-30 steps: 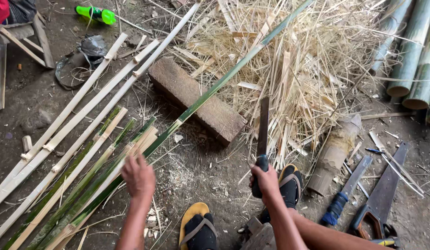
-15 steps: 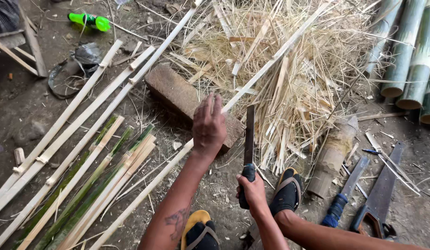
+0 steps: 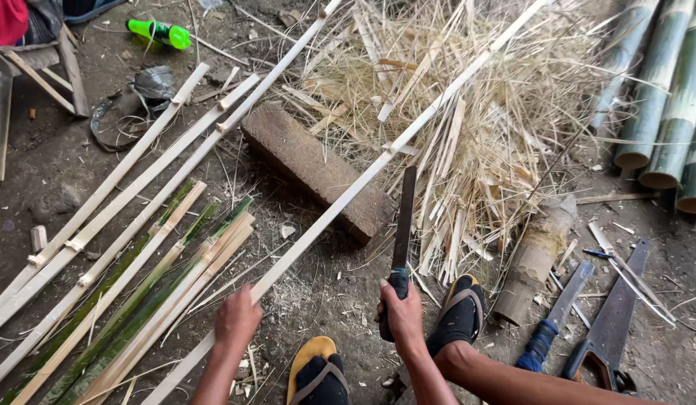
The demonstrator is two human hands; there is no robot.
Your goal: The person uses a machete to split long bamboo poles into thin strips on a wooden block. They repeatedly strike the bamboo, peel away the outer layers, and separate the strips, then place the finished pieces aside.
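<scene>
My left hand (image 3: 237,321) grips a long pale bamboo strip (image 3: 378,157) near its lower end. The strip runs diagonally up to the right, across a brown wooden block (image 3: 314,169) and over a heap of bamboo shavings (image 3: 475,112). A long dark knife (image 3: 402,232) stands blade up in my right hand (image 3: 402,307), just right of the strip and close to the block's near end. Both my feet wear sandals (image 3: 312,371) at the bottom of the view.
Several split bamboo strips (image 3: 123,262), pale and green, lie on the dirt at the left. Green bamboo poles (image 3: 663,97) lie at the right edge. A hand saw (image 3: 610,315), a blue-handled blade (image 3: 554,322), a short bamboo section (image 3: 535,255) and a green bottle (image 3: 159,31) lie about.
My left hand has slid back down the strip from over the block to its lower end. The strip now shows its pale side. The knife stays upright in my right hand.
</scene>
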